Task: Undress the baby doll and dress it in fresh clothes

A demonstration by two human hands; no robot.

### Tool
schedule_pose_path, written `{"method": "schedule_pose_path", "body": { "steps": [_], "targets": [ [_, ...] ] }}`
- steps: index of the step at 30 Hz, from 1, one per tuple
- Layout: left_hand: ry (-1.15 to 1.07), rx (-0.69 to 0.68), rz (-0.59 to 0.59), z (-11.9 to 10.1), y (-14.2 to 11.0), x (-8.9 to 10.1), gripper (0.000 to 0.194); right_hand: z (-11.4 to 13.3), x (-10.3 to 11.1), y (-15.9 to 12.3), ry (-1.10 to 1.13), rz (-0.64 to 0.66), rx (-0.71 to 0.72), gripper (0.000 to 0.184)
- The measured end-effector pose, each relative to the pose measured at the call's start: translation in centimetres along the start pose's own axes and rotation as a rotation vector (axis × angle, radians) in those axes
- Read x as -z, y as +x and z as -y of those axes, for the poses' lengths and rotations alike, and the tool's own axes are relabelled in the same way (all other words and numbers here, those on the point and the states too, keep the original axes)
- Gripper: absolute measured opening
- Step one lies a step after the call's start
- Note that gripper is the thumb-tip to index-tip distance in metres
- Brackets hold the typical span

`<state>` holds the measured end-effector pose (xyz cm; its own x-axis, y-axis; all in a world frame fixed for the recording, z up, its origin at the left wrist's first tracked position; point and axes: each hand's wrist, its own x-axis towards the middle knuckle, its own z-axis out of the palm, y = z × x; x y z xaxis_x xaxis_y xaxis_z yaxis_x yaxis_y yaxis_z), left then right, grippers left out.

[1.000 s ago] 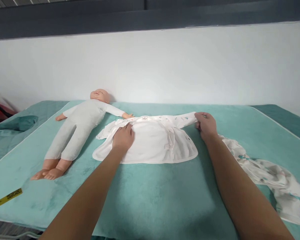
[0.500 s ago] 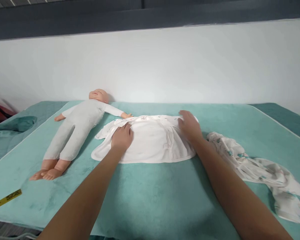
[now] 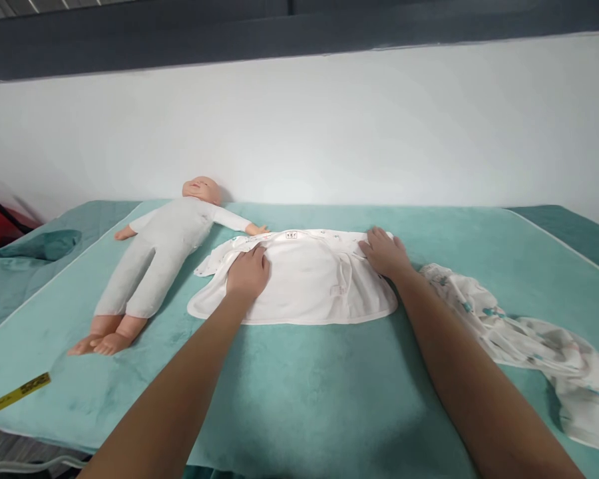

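Shirt (image 3: 304, 286), white & small, lies mid-frame right under my hands, spread on the green cover (image 3: 329, 406), long axis running L–R across the pic, approx. parallel to the wall (image 3: 299, 133) behind; neck edge w/ its printed label (image 3: 291, 235) up top, hem toward me. L hand (image 3: 248, 273) is palm-down on the shirt's left part, fingers pointing up-frame, no fist; R hand (image 3: 385, 253) rests on its upper right corner, fingers laid out over the cloth, also not clenched. Can't tell if any fingertip has a bit of fabric tucked under. L sleeve (image 3: 217, 256) sticks out past my L hand; R sleeve is mostly hidden by my R. Doll (image 3: 167, 233) is on its back, left of centre, long axis on a slant, head up by the wall, feet lower left; so my L is the nearer hand to it. Its outstretched hand (image 3: 257, 229) is just beside the shirt's top edge, contact unclear. Crumpled patterned cloth (image 3: 524, 339) is lower right, by my R forearm, apart from the shirt.
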<state>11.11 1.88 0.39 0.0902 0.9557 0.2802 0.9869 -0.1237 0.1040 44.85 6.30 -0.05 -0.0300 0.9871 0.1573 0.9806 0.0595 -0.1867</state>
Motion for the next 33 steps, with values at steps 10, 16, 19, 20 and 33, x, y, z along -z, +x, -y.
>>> {"method": "schedule_pose_path", "body": {
  "steps": [10, 16, 19, 20, 33],
  "targets": [
    [-0.018, 0.041, -0.083, 0.1, 0.0, -0.4, 0.047, 1.0, 0.7, -0.9, -0.043, -0.042, -0.102, 0.057],
    [-0.025, -0.050, -0.073, 0.1, 0.0, -0.7, 0.044, 6.8, 2.5, -3.6, 0.188, -0.151, 0.167, 0.059],
    [-0.035, -0.121, -0.064, 0.1, 0.0, -0.7, 0.038, 11.5, 1.4, -5.3, 0.198, -0.011, 0.349, 0.057],
    [-0.041, -0.139, -0.063, 0.1, 0.0, -0.7, 0.038, 12.9, 0.8, -5.6, 0.158, 0.053, 0.381, 0.059],
    [-0.088, 0.023, 0.029, -0.1, 1.0, -0.6, 0.056, 13.9, -0.9, -5.2, -0.021, 0.065, 0.142, 0.061]
  ]
}}
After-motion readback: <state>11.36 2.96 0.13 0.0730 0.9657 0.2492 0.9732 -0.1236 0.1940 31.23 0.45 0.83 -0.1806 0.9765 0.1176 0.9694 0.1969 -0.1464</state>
